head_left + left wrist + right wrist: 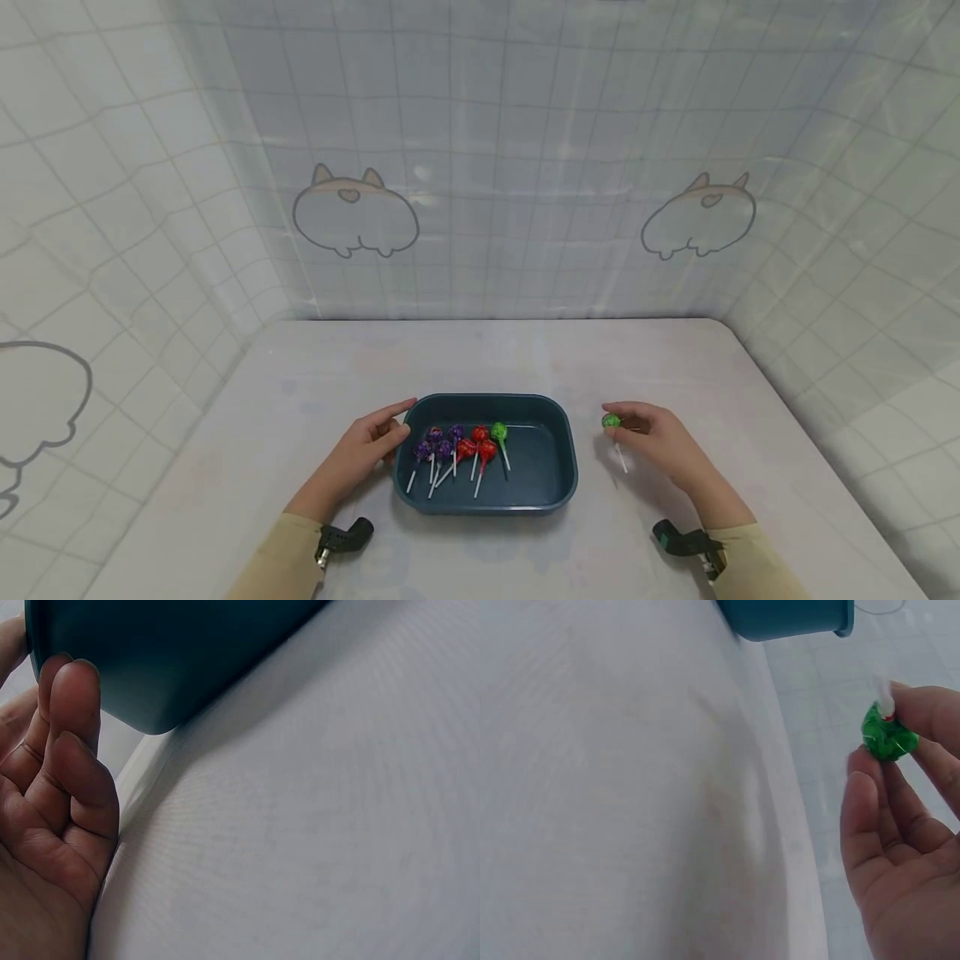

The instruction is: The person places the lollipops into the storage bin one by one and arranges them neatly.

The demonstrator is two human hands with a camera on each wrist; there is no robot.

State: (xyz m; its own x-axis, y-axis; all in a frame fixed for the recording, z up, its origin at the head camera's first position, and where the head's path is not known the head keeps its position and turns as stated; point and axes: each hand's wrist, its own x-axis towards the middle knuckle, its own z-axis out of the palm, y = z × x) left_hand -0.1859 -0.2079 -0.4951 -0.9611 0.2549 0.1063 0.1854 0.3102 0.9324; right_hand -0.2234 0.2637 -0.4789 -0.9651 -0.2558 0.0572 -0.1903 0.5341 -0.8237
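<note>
A dark teal tray (540,467) sits on the table and holds several purple lollipops (442,448), red lollipops (487,451) and one green lollipop (499,432), bunched in its left and middle part. My left hand (367,446) grips the tray's left rim; in the left wrist view its lower fingers (75,705) lie curled beside the tray wall (150,690). To the right of the tray, my right hand (660,437) pinches another green lollipop (885,736) by its wrapped head between thumb and fingers. Its white stick (621,458) points down toward the table in the head view.
The white table (495,358) ends at a back edge against a hanging grid-patterned curtain (525,208), which also runs along both sides. A black wrist camera (345,535) is strapped to the left wrist, and another camera (675,538) to the right.
</note>
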